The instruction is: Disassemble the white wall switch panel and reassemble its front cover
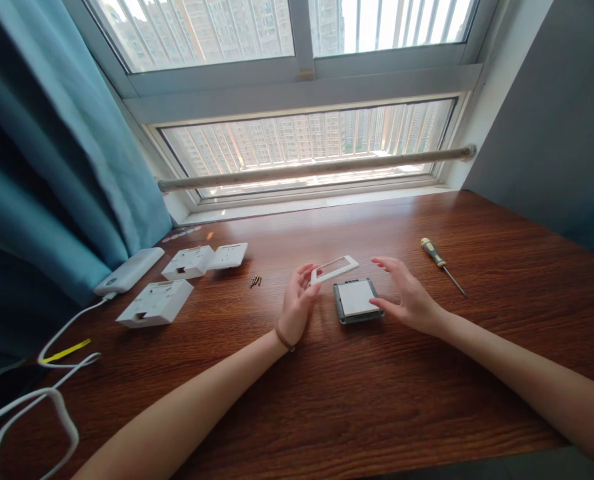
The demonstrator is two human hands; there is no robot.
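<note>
My left hand point(298, 303) grips a white rectangular switch frame point(319, 275) by its left end, holding it tilted above the table. Just right of it lies a wall switch point(357, 297) with a white face and a dark grey surround, flat on the wood. My right hand point(405, 296) is spread beside this switch, thumb near its right edge and fingers raised; whether the thumb touches it I cannot tell. Several small brass-coloured screws point(255, 281) lie left of my left hand.
Two white mounting boxes point(155, 303) and a white socket panel point(229, 255) stand at the left. Behind them is a white power bank point(129, 270) with a white cable point(71, 322). A screwdriver point(434, 253) lies at the right. Blue curtain point(77, 133) hangs at the left, by the window.
</note>
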